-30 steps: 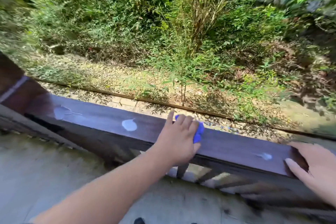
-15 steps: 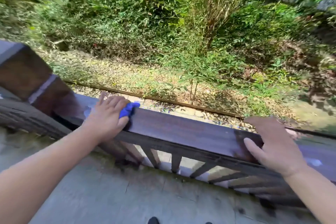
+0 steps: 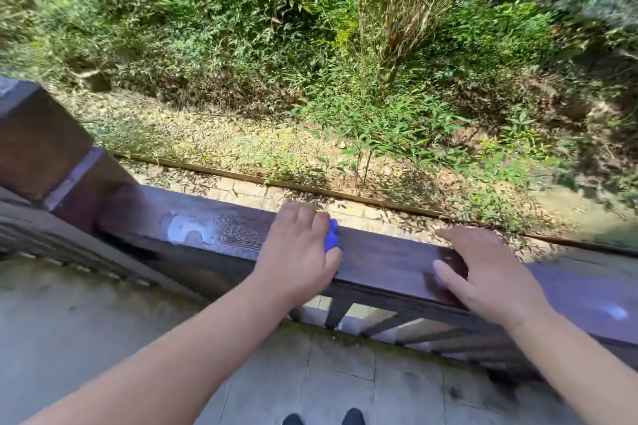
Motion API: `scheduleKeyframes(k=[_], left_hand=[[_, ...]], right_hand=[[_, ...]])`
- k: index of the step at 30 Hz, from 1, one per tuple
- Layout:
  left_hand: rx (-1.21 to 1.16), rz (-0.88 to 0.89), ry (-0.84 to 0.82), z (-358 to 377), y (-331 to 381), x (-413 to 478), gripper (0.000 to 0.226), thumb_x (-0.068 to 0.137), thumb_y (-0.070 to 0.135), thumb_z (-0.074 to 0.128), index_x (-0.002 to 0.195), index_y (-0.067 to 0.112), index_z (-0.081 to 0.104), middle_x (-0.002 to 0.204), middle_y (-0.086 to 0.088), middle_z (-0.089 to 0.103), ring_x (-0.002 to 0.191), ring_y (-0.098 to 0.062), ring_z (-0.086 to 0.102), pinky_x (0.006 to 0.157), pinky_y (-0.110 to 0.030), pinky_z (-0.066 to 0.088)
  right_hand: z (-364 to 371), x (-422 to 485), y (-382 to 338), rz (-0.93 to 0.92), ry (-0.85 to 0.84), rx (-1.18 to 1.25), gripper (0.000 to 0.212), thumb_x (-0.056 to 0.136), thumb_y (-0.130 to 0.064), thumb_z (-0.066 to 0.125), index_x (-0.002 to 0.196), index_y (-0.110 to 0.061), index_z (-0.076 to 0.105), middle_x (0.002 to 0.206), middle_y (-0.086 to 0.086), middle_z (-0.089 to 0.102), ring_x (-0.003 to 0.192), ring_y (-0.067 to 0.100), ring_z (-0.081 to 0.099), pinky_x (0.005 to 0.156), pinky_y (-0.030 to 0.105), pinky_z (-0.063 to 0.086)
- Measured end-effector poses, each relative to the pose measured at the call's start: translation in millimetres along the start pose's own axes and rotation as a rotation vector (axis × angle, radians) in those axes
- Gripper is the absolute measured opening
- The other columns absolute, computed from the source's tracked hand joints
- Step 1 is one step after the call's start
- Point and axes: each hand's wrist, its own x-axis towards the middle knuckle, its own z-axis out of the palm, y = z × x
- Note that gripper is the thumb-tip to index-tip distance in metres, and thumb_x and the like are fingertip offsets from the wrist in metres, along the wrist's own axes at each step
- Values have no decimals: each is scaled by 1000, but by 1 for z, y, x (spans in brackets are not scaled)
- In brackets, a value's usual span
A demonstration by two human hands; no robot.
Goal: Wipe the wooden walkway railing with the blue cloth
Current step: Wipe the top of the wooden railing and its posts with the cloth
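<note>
The dark brown wooden railing (image 3: 386, 257) runs from a post at the left down to the right edge. My left hand (image 3: 297, 252) presses the blue cloth (image 3: 332, 239) flat on the rail's top, near its middle; only a small blue edge shows past my fingers. A wet, shiny streak with a pale patch (image 3: 188, 229) lies on the rail to the left of that hand. My right hand (image 3: 483, 272) rests flat on the rail further right, fingers spread, holding nothing.
A thick wooden post (image 3: 38, 145) stands at the left end of the rail. Slanted balusters (image 3: 383, 321) run under the rail. Beyond it the ground drops to gravel, leaves and dense bushes (image 3: 345, 62). I stand on grey paving (image 3: 103, 338); my shoe tips (image 3: 324, 419) show at the bottom.
My left hand with the cloth slid left to the post end, then back right to the rail's middle, leaving a wet streak. My right hand moved left along the rail.
</note>
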Motion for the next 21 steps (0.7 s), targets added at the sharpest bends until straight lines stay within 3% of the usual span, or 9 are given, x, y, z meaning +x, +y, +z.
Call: scheduleKeyframes(k=[3, 6, 12, 16, 21], left_hand=[[-7, 42, -55, 11, 47, 10, 42, 86, 45, 39, 106, 11, 53, 103, -13, 54, 104, -36, 45, 111, -52, 28], [-29, 56, -41, 16, 77, 15, 42, 86, 47, 42, 104, 10, 53, 103, -14, 54, 102, -37, 45, 111, -55, 29], [-9, 108, -67, 11, 64, 13, 51, 87, 48, 36, 120, 13, 53, 118, -11, 57, 115, -34, 46, 117, -60, 21], [-5, 108, -61, 6, 28, 5, 52, 87, 47, 36, 125, 14, 50, 122, -9, 56, 118, -33, 48, 118, -64, 17], [57, 34, -58, -12, -66, -17, 56, 85, 46, 39, 133, 19, 49, 134, -4, 55, 129, -26, 43, 119, -66, 11]], right_hand=[[1, -1, 1, -4, 22, -19, 64, 95, -68, 35, 137, -25, 59, 130, -1, 65, 119, 23, 55, 100, 41, 44], [1, 1, -3, -7, 15, -67, 54, 93, -66, 36, 121, -28, 65, 111, -5, 71, 99, 23, 63, 85, 39, 50], [0, -1, 1, -5, -4, -104, 47, 94, -73, 23, 96, -39, 55, 83, -16, 62, 75, 11, 58, 63, 34, 44], [2, -2, 5, 19, 2, -84, 54, 94, -76, 20, 100, -39, 58, 88, -12, 67, 79, 11, 61, 64, 35, 51], [-1, 1, 0, 24, -35, -70, 66, 94, -76, 26, 128, -36, 64, 114, -15, 70, 101, 16, 64, 80, 37, 48]])
